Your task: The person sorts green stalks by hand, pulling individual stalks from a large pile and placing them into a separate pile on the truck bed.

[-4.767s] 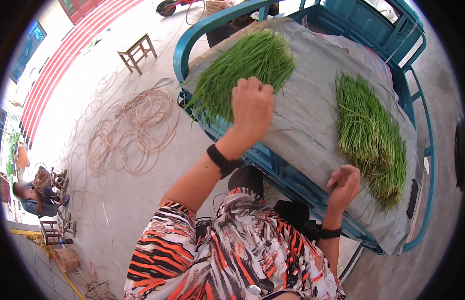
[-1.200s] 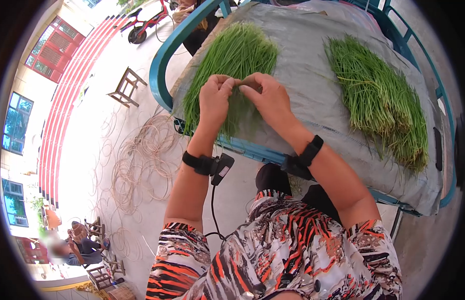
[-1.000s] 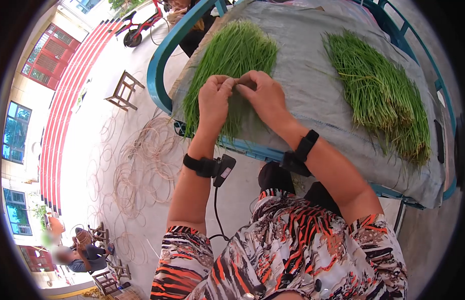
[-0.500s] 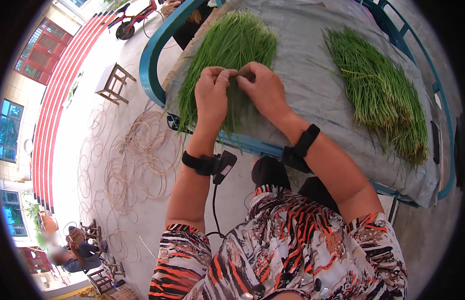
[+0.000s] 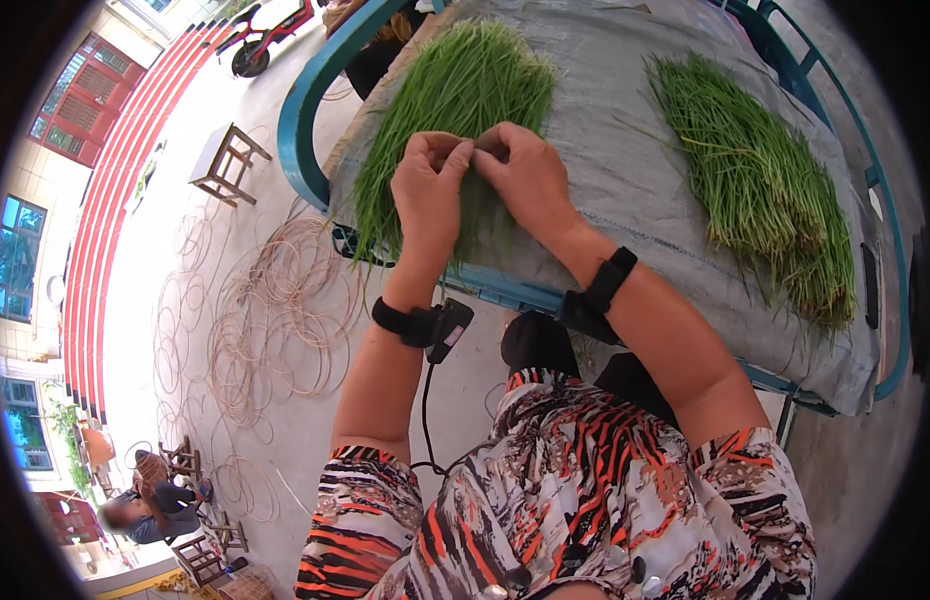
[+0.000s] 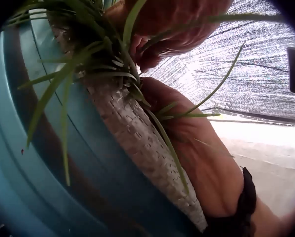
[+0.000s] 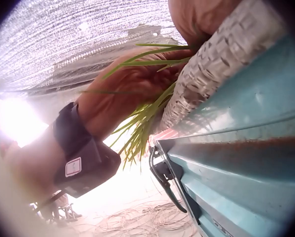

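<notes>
Both hands meet fingertip to fingertip over the near end of a bundle of long green chives (image 5: pixel 465 80) in the head view. My left hand (image 5: pixel 427 195) pinches with thumb and forefinger. My right hand (image 5: pixel 530 185) does the same just beside it, and what lies between the fingertips is small and mostly hidden. Chive blades (image 7: pixel 157 57) cross the left hand (image 7: pixel 130 81) in the right wrist view. In the left wrist view, blades (image 6: pixel 123 64) hang by the fingers over the cloth edge. A second chive bundle (image 5: pixel 760 190) lies to the right, its pale root ends toward me.
A grey sheet (image 5: pixel 605 120) covers the bed of a blue cart, whose rail (image 5: pixel 300 130) curves round the left corner. Coiled cane-like strands (image 5: pixel 275 310), a wooden stool (image 5: pixel 230 165) and a seated person (image 5: pixel 160 505) are on the left. A red bike (image 5: pixel 260 45) stands further back.
Earlier the right hand was apart, near the cart's front edge; it has moved left to join the left hand at the left chive bundle. Over the last second the hands shift only slightly.
</notes>
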Tool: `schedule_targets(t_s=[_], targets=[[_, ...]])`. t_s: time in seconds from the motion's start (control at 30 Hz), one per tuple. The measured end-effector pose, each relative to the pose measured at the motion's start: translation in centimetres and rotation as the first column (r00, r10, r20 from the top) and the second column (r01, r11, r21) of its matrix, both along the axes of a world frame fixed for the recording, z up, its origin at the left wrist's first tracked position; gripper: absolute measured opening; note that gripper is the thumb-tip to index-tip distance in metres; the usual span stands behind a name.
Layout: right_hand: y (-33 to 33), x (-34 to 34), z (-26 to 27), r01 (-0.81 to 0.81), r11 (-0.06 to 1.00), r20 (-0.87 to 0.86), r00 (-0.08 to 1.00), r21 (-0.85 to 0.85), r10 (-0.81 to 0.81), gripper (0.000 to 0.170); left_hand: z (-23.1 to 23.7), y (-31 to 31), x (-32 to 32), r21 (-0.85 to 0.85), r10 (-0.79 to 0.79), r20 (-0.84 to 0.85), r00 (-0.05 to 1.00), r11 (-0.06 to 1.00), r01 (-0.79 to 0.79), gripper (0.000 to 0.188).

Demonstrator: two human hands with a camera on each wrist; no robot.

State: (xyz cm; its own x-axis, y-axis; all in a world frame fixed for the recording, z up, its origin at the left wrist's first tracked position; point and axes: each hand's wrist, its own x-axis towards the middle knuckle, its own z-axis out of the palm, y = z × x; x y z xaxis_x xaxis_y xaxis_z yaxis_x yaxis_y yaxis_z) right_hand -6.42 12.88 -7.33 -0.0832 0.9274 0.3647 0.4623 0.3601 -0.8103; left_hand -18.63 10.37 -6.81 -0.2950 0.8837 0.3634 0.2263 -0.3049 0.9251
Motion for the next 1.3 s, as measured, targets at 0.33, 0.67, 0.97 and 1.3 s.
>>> schedule_targets(t_s=[0.33,0.67,0.97,1.3], targets=[[-0.3,-0.2,0.1,-0.006,0.998,0.083,0.997,0.061,0.001,0.017,-0.6,0.3,0.7,0.041,0.19,-0.105,0.976,0.982,-0.187,0.013],[-0.5,0.1,0.1,-0.044,0.992,0.064,0.997,0.115,0.036,0.015,1.9,-2.9,-0.2,-0.003,0.129,0.176,0.976,0.991,-0.13,0.014],[-3.3,2.1,0.9,0.083,0.942,-0.002,0.996,0.324,-0.087,0.019,2.4,-12.4,4.1,-0.379,-0.373,-0.061,0.926,0.867,0.324,0.011],[-14.8,20.5,5.0,0.108,0.992,0.163,0.98,0.063,-0.117,0.023,5.0,-14.8,10.6,-0.513,-0.789,-0.166,0.592,0.582,0.631,0.015]])
